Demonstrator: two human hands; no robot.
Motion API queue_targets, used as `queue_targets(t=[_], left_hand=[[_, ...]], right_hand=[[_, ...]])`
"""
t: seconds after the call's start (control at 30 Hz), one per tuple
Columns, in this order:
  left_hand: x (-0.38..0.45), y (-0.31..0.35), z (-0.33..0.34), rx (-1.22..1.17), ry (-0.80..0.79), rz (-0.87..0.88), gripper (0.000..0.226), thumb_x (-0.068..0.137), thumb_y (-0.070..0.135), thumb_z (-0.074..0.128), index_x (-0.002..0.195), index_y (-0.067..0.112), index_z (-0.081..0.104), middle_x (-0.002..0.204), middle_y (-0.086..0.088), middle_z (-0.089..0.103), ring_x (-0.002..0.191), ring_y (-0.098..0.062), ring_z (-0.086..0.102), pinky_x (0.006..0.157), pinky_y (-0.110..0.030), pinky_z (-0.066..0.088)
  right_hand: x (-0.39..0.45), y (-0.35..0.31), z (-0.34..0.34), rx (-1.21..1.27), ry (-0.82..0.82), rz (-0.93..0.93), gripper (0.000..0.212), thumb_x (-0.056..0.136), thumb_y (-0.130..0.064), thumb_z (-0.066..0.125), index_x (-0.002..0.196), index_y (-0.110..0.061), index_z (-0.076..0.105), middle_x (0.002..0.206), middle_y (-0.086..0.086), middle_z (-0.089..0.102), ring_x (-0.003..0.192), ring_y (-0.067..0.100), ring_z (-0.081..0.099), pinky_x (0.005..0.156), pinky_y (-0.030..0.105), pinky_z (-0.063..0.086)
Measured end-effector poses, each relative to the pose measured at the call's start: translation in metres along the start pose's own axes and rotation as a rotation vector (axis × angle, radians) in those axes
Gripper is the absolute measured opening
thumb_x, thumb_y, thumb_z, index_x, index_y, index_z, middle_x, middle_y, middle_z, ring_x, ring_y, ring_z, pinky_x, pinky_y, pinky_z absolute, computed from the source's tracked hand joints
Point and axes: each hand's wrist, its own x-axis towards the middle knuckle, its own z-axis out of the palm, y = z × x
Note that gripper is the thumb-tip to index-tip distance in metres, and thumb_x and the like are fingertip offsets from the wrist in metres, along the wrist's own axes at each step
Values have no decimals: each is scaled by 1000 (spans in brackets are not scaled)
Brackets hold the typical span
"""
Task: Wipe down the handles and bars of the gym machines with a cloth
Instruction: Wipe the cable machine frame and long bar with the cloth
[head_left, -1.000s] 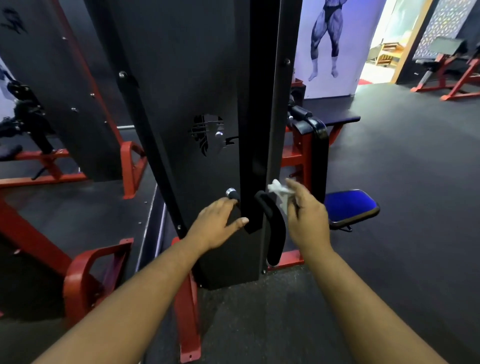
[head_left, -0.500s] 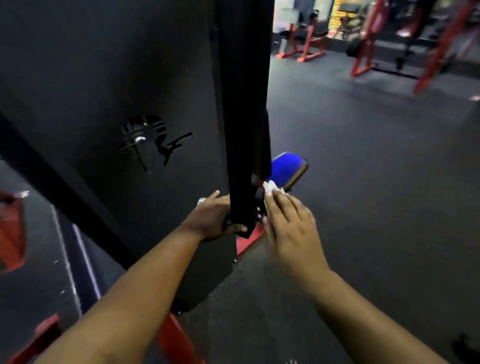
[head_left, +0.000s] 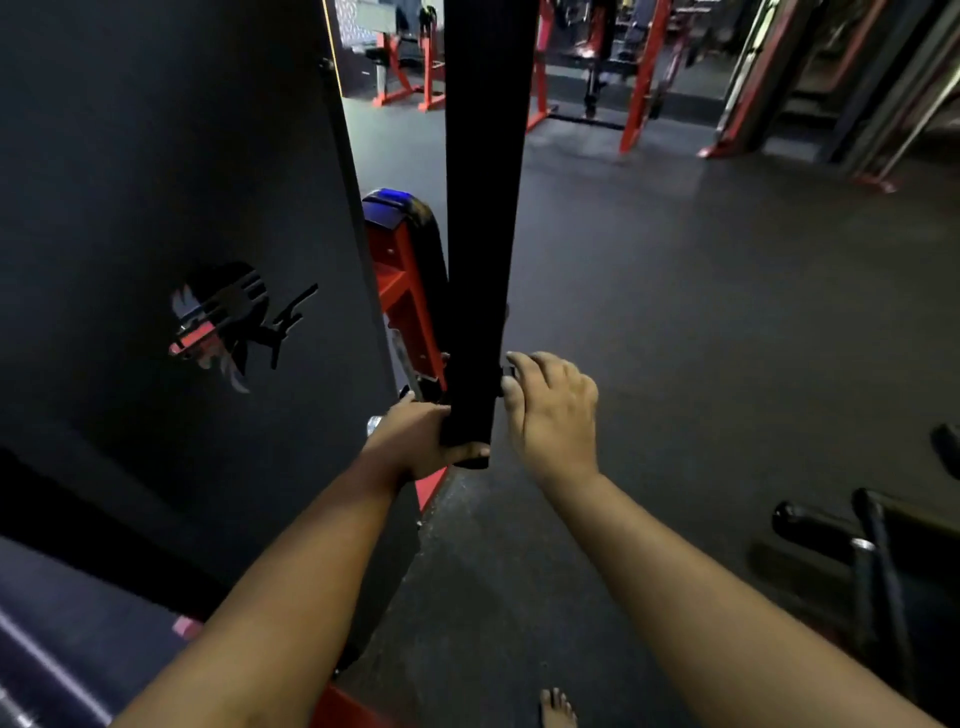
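Note:
A black upright bar of a gym machine hangs down the middle of the view. My left hand grips its lower end from the left, with the thumb tucked under the tip. My right hand is at the bar's right side, its fingers curled in towards the edge. The white cloth does not show now; it is hidden under those fingers.
A tall black panel with a cut-out logo fills the left. Behind the bar are a red frame and a blue pad. Black machine parts stand low right, red racks at the back. My bare foot is on the dark floor.
The view has swung right and closer to the bar. My left hand went from the silver knob to gripping the bar's end. The cloth in my right hand slipped out of sight.

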Motion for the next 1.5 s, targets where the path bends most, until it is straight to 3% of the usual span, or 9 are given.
queue_targets(t=[0.07, 0.3, 0.53, 0.73, 0.87, 1.0, 1.27, 1.37, 1.5], left_hand=[[-1, -4, 6, -20, 62, 25, 53, 77, 83, 60, 98, 34, 65, 101, 11, 75, 109, -21, 66, 109, -43, 36], [-4, 2, 3, -26, 146, 63, 46, 82, 78, 61, 89, 33, 65, 87, 9, 73, 89, -19, 67, 82, -37, 43], [-1, 3, 4, 20, 151, 60, 50, 83, 77, 60, 104, 32, 67, 98, 13, 71, 101, -14, 64, 102, -40, 39], [-3, 4, 2, -19, 159, 55, 51, 84, 73, 65, 113, 31, 65, 110, 11, 70, 113, -16, 62, 112, -46, 34], [-4, 7, 2, -22, 165, 37, 58, 83, 72, 67, 125, 32, 63, 122, 10, 69, 121, -17, 60, 114, -43, 30], [-3, 6, 5, 14, 139, 11, 70, 84, 76, 62, 135, 28, 59, 132, 3, 65, 129, -22, 55, 120, -49, 28], [-1, 3, 23, 64, 127, -75, 98, 79, 89, 37, 152, 24, 44, 155, -8, 47, 148, -30, 35, 125, -53, 18], [-1, 3, 22, 53, 130, -91, 100, 77, 91, 37, 153, 26, 43, 156, -6, 46, 148, -28, 35, 126, -51, 17], [-5, 5, 21, 60, 122, -95, 107, 74, 97, 30, 153, 26, 42, 157, -5, 45, 149, -27, 34, 126, -49, 16]], right_hand=[[-12, -2, 6, -17, 36, -12, 45, 105, -40, 38, 133, -16, 64, 125, 4, 63, 117, 27, 54, 97, 48, 41], [59, 4, -21, 155, -381, 125, 75, 91, -69, 6, 57, -21, 52, 70, 11, 66, 70, 38, 62, 70, 48, 55], [-5, 3, 5, -36, 31, -18, 46, 107, -49, 32, 120, -22, 67, 113, -1, 65, 108, 25, 57, 90, 44, 41], [58, 11, -23, 318, -372, 168, 78, 93, -73, 15, 59, -14, 53, 63, 10, 60, 63, 34, 57, 62, 49, 51], [31, 21, -10, 345, -156, 65, 74, 101, -67, 16, 82, -15, 65, 80, 3, 65, 77, 30, 60, 67, 46, 47], [-19, 17, 13, 209, 21, 110, 50, 105, -53, 34, 135, -20, 57, 128, 1, 58, 120, 24, 50, 101, 47, 36], [51, 36, -22, 584, -356, 304, 69, 106, -61, 33, 55, -16, 43, 57, 2, 52, 61, 27, 51, 63, 39, 40], [17, 37, -4, 651, -93, 210, 58, 105, -57, 34, 88, -13, 68, 86, 1, 67, 85, 20, 62, 77, 45, 49], [-33, 25, 19, 523, 37, 255, 54, 101, -60, 40, 138, -22, 54, 131, -6, 53, 124, 15, 49, 106, 39, 35]])
